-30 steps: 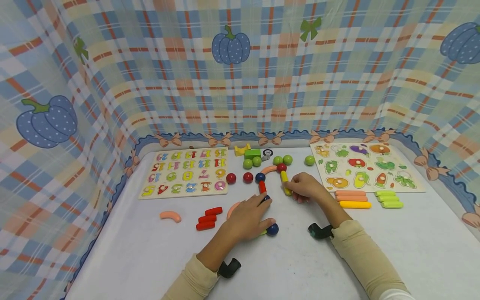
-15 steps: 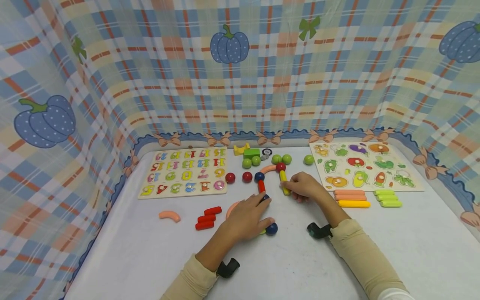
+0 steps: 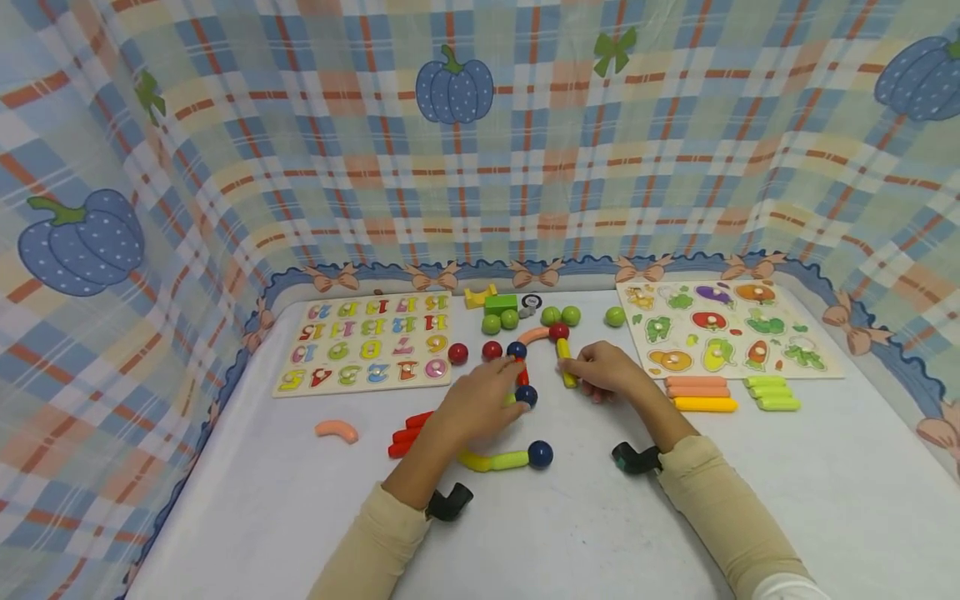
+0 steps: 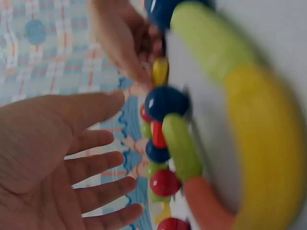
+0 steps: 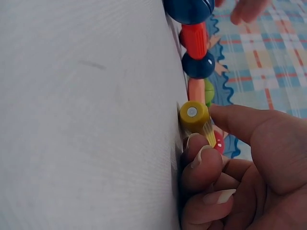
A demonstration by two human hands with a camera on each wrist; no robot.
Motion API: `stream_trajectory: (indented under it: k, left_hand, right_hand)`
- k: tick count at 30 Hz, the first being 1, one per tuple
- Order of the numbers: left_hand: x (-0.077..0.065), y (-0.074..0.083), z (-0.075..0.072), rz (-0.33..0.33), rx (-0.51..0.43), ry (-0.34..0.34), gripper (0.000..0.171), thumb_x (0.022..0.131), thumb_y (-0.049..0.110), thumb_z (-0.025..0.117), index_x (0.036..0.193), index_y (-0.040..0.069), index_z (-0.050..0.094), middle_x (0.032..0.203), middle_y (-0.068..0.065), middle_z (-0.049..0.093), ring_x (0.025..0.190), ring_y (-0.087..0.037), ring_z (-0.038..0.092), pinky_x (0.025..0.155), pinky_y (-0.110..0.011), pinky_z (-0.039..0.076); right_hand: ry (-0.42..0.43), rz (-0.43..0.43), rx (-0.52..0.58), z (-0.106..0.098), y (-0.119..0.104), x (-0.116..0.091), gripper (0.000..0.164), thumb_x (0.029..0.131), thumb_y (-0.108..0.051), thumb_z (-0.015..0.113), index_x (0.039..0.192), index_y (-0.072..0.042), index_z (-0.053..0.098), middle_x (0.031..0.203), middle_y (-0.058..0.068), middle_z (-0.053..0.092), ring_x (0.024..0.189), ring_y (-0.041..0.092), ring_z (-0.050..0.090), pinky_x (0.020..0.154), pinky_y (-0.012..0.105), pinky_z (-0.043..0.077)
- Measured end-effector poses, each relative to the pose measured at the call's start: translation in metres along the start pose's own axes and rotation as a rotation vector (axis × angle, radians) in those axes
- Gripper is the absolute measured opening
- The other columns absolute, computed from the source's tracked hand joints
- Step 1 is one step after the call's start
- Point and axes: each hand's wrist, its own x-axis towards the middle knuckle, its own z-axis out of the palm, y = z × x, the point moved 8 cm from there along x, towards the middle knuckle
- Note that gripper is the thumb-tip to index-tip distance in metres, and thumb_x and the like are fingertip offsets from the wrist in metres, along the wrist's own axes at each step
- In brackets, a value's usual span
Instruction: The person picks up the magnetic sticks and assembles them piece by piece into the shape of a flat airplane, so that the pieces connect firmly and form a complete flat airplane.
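Observation:
A chain of coloured rods and balls lies mid-table. My right hand [image 3: 609, 371] pinches the ribbed yellow rod [image 3: 566, 365] between thumb and fingers; its round end [image 5: 192, 112] faces the right wrist camera. The rod's far end meets a red ball [image 3: 558, 332], then a pink curved rod [image 3: 536, 335], a blue ball [image 3: 516, 350] and a red rod [image 3: 523, 375]. My left hand [image 3: 480, 404] hovers over the chain by another blue ball [image 3: 527, 397], its fingers straight and apart in the left wrist view. A yellow curved rod [image 3: 474, 461] joins a light green rod [image 3: 510, 460] ending in a blue ball [image 3: 540, 454].
A number puzzle board [image 3: 367, 346] lies back left, a vegetable puzzle board [image 3: 731, 329] back right. Loose red rods [image 3: 405, 437], a pink curved rod [image 3: 337, 430], green balls [image 3: 551, 316], red balls [image 3: 458, 353], yellow rod [image 3: 705, 404] and light green rods [image 3: 772, 392] lie around.
My left hand has lifted off the chain and moved slightly up and left, uncovering the yellow curved rod and the nearer blue balls. The right hand keeps its pinch on the yellow rod.

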Motion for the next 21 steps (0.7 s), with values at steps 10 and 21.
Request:
stream_trajectory:
  k: [10, 21]
  left_hand:
    - [0.059, -0.034, -0.020, -0.107, 0.211, -0.030, 0.035, 0.085, 0.022, 0.063, 0.119, 0.016, 0.057, 0.100, -0.001, 0.055, 0.085, -0.018, 0.052, 0.072, -0.034, 0.047]
    - [0.073, -0.034, -0.016, -0.122, 0.226, -0.070, 0.024, 0.080, 0.022, 0.068, 0.102, 0.014, 0.060, 0.087, 0.001, 0.057, 0.077, -0.016, 0.053, 0.069, -0.032, 0.047]
  right_hand:
    - [-0.018, 0.007, -0.010, 0.001, 0.000, -0.003, 0.045, 0.081, -0.052, 0.058, 0.077, -0.007, 0.060, 0.057, 0.006, 0.055, 0.044, 0.018, 0.049, 0.041, 0.026, 0.038]
    - [-0.039, 0.000, 0.012, 0.001, -0.001, -0.003, 0.040, 0.082, -0.046, 0.059, 0.079, -0.006, 0.063, 0.058, 0.007, 0.056, 0.043, 0.016, 0.048, 0.040, 0.025, 0.038]
